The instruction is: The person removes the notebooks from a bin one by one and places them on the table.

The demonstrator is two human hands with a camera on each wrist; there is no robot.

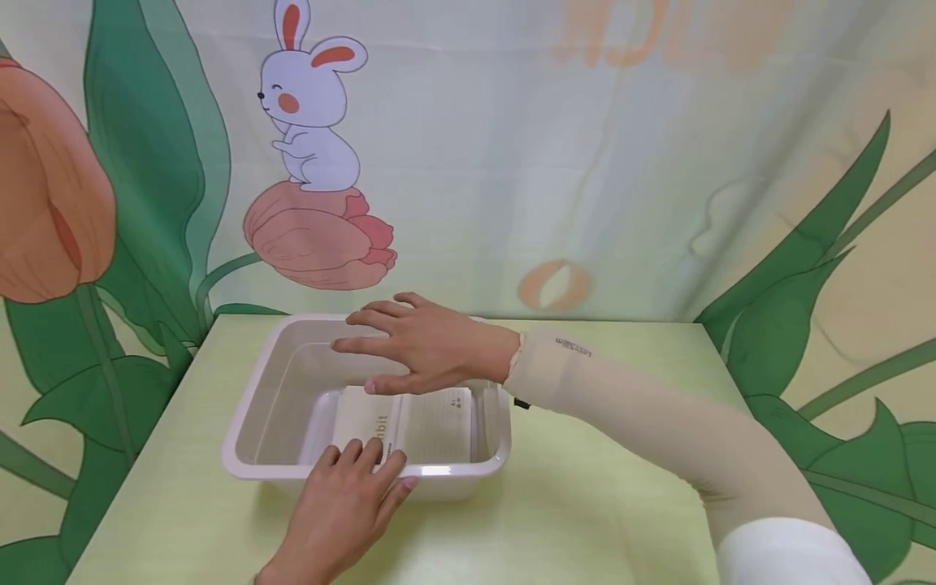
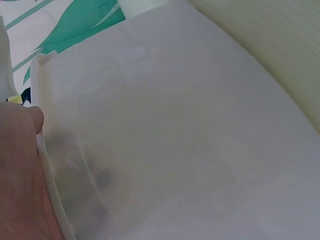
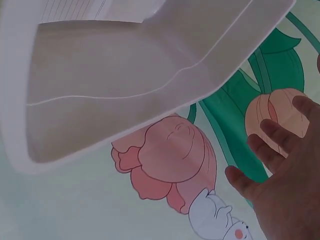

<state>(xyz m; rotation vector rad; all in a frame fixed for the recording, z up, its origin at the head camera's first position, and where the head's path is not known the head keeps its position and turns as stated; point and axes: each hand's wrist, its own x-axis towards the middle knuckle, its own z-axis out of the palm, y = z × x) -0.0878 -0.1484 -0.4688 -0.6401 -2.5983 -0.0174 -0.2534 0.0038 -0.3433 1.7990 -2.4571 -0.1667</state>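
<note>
A white plastic basin (image 1: pixel 244 414) stands on the table. My left hand (image 1: pixel 342 508) holds its near rim, with the fingers over the edge and the thumb outside. In the left wrist view, the basin's outer wall (image 2: pixel 170 125) shows the fingers faintly through it. Above the basin hovers my right hand (image 1: pixel 435 345), fingers spread, holding nothing. Inside lie a pale paper item with lettering (image 1: pixel 357 413) and, beside it, a lined paper item (image 1: pixel 437 431). Whether these two are joined is unclear. The right wrist view shows the lined paper's edge (image 3: pixel 95 12) inside the basin.
A pale green table (image 1: pixel 600 504) carries the basin near its back left. Behind hangs a printed cloth (image 1: pixel 468 187) with a rabbit, tulips and leaves. A beige sleeve (image 1: pixel 643 414) covers the right forearm, which reaches across the table's right side.
</note>
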